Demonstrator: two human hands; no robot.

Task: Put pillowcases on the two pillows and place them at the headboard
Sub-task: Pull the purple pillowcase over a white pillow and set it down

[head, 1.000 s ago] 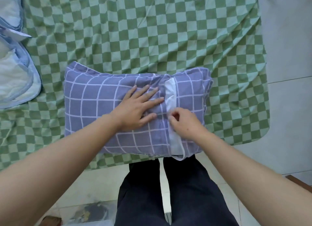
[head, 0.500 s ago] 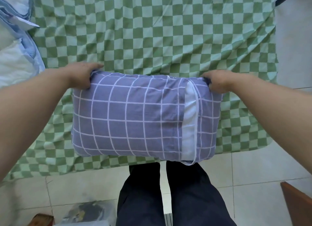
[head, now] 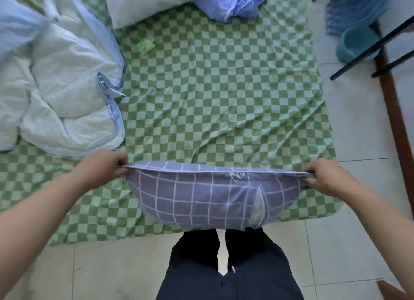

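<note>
**Pillow held up by its two far corners at the near edge of the bed**

The bed [head: 212, 87] filled most of your view, spread with a green checked sheet that hung over the near edge. At far left lay a pale blue and white quilt [head: 62, 82], bunched in folds. At the far end sat a bare white pillow [head: 143, 4], with a crumpled blue pillowcase [head: 235, 1] just beside it on the right.

You held the cased pillow [head: 206, 196], purple with a white grid, above the near edge of the bed and in front of your dark trousers [head: 228, 268]. It sagged in a curve between your hands, its top seam pulled taut and roughly level.

Both your arms reached forward and slightly outward, forearms bare. Your left hand [head: 105, 167] was clenched round the left corner of the pillow, fingers curled over the seam. Your right hand [head: 324, 176] gripped the right corner the same way, knuckles up.

A small green packet [head: 146, 46] lay on the sheet near the bare pillow.
</note>
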